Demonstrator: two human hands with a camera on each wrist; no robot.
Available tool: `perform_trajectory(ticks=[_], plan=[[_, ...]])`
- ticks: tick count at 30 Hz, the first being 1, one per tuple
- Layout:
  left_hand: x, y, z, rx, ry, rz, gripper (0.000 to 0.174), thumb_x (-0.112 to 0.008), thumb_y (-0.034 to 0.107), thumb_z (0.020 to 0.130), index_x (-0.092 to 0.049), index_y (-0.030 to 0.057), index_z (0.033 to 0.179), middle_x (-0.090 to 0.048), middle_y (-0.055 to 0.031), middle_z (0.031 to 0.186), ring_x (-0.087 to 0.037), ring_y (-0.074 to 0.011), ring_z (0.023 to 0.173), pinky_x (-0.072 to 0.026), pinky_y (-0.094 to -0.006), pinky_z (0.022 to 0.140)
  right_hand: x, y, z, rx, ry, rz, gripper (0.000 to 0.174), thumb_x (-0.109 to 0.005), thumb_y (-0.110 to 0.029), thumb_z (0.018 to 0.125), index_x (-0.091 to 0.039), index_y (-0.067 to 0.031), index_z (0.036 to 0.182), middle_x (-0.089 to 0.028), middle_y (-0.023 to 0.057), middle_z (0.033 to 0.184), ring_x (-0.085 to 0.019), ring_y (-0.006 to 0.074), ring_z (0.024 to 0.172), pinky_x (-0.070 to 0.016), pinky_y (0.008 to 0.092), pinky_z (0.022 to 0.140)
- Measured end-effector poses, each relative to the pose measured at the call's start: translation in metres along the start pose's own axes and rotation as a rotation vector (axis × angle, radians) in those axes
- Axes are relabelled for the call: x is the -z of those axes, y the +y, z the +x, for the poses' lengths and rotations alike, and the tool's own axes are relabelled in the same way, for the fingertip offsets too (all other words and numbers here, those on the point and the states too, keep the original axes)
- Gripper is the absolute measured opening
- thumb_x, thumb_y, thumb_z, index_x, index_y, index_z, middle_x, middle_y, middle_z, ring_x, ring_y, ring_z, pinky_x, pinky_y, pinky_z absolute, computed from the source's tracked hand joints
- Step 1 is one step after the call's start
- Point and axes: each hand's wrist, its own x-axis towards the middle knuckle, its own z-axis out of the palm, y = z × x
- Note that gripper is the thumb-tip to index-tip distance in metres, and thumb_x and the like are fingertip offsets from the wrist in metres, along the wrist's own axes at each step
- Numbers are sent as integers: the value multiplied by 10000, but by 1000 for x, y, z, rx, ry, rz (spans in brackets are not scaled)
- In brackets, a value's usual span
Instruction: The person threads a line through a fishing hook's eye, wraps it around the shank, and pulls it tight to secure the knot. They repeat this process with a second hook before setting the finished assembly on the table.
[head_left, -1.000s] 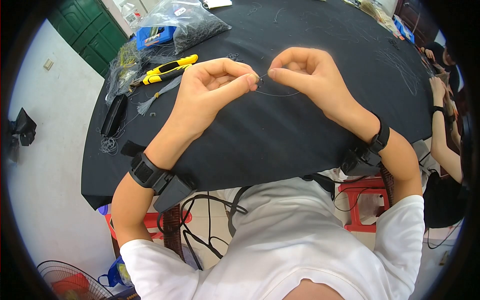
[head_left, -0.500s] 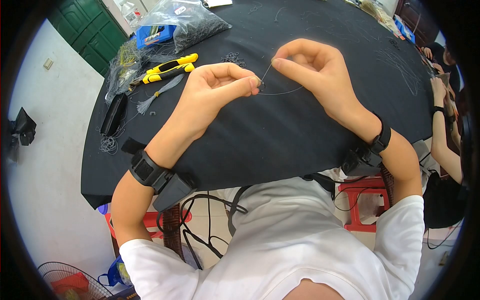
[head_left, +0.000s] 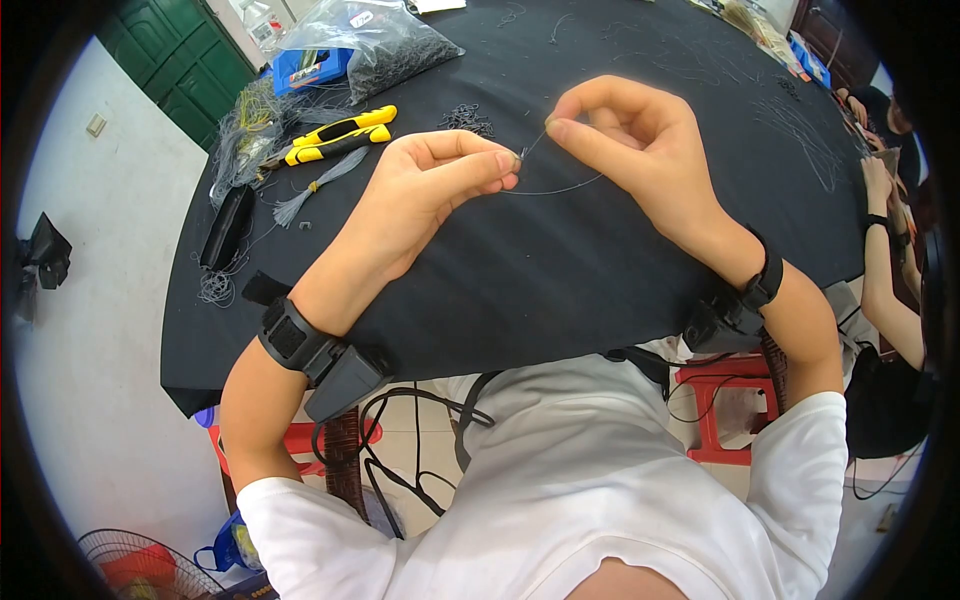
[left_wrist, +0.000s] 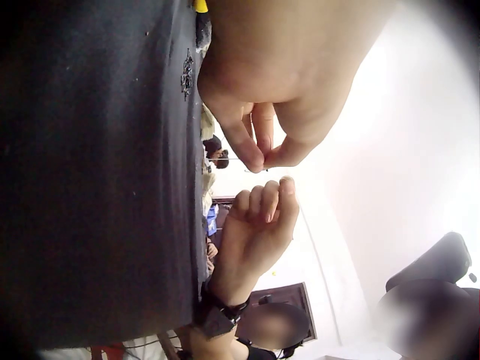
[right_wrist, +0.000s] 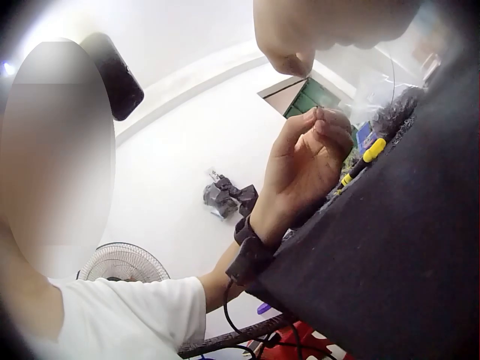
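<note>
From here I see the left hand [head_left: 415, 195] pinching a small dark piece [head_left: 520, 160] (too tiny to name), the right hand [head_left: 645, 155] pinching thin line [head_left: 535, 145] over the worktop [head_left: 500, 290], yellow-and-black pliers [head_left: 345, 136] left.

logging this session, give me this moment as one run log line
left hand: pinches line | right hand: pinches line | pliers: on table
</note>
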Motion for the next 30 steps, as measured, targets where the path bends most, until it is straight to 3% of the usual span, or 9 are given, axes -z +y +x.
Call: perform_trajectory(ticks=[8, 14, 23, 30], plan=[[0, 0, 0, -13, 15, 6, 166, -632, 142, 832, -637, -5, 911, -631, -41, 848, -563, -73, 783, -437, -203, 749, 0, -5, -2, -10, -34, 18, 90, -634, -95, 778, -630, -18, 825, -306, -109, 528, -283, -13, 480, -228, 184, 447], [1, 1, 0, -79, 84, 14, 152, -637, 110, 815, -652, -19, 894, -648, -61, 847, -597, -95, 794, -461, -219, 765, 0, 2, -1, -86, -184, 59, 47, -557, -58, 764, -560, -16, 787, -360, -84, 538, -322, -8, 485, -255, 188, 451], [1, 0, -1, -89, 71, 40, 145, -647, 118, 822, -638, -3, 901, -634, -47, 844, -575, -88, 777, -443, -206, 741, -3, -5, -3, -59, -285, -126, 92, -598, -114, 789, -573, -25, 782, -300, -70, 509, -267, 17, 467, -229, 224, 440], [1, 0, -1, -103, 63, 58, 143, -650, 124, 821, -641, 6, 902, -629, -41, 844, -570, -83, 790, -434, -206, 744, -4, -7, -4, -38, -205, -146, 139, -627, -166, 798, -588, -33, 782, -271, -77, 505, -246, 25, 470, -213, 229, 445]])
